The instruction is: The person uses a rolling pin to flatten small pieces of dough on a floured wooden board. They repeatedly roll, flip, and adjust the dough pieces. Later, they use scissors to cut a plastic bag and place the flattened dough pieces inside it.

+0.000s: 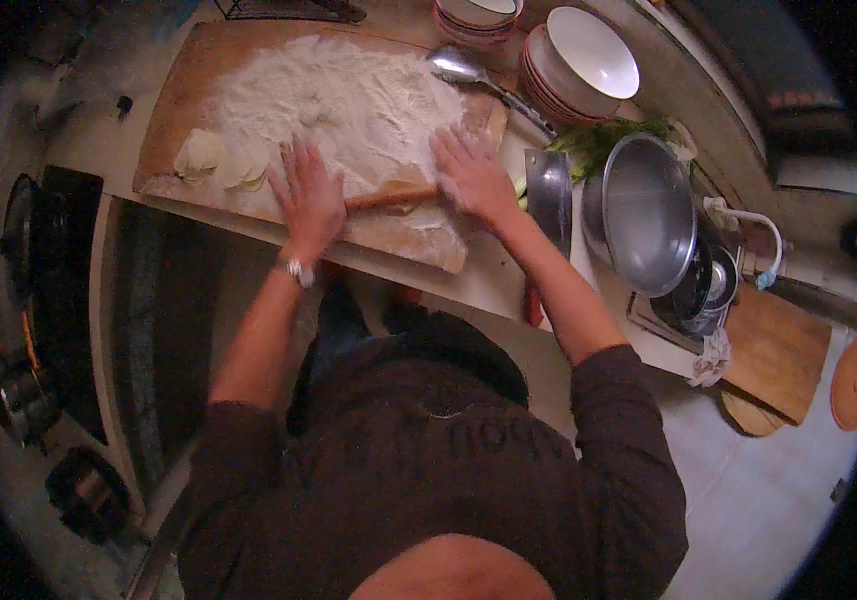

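Note:
A wooden board lies on the counter, its middle covered by a wide layer of white flour. Near the board's front edge a wooden rolling pin lies between my hands. My left hand, floury and with fingers spread, is at the pin's left end. My right hand, also floury, is at its right end. Whether either palm presses on the pin or the board is hard to tell. Thin round dough pieces overlap in small stacks left of my left hand. Flour also dusts the wood in front of the pin.
A metal spoon rests on the board's back right corner. Stacked bowls stand behind. Right of the board are a cleaver, green leafy vegetables and a large metal bowl. A stove is at the left.

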A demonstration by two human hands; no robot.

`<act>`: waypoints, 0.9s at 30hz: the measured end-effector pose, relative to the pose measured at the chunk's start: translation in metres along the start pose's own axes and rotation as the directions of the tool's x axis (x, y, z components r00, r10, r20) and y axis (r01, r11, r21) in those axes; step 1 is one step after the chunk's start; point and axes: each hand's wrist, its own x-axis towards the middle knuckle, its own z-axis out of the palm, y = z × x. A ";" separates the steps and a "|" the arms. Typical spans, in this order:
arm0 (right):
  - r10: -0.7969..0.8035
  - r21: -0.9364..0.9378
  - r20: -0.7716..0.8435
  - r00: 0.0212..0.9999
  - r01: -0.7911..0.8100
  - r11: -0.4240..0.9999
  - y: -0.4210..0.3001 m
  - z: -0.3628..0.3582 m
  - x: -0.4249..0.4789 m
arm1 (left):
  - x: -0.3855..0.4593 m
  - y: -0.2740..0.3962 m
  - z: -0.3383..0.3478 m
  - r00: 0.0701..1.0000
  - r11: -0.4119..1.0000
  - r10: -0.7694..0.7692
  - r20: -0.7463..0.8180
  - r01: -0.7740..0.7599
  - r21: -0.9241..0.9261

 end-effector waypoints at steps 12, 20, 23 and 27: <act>0.156 -0.056 -0.069 0.985 -0.160 0.986 -0.003 0.015 0.026 | 0.039 0.000 -0.004 1.000 0.999 0.012 -0.016 -0.013 -0.047; 0.075 0.025 -0.085 0.994 -0.073 0.997 -0.016 0.007 -0.004 | 0.039 0.038 -0.012 0.946 0.765 0.320 0.054 -0.225 -0.603; -0.047 0.016 -0.074 0.996 0.048 0.999 -0.020 0.006 -0.022 | 0.041 0.045 -0.014 0.946 0.819 0.315 0.083 -0.226 -0.527; -0.073 0.097 -0.026 0.997 0.076 0.992 -0.040 -0.010 -0.053 | 0.040 0.046 -0.017 0.959 0.831 0.264 0.104 -0.171 -0.529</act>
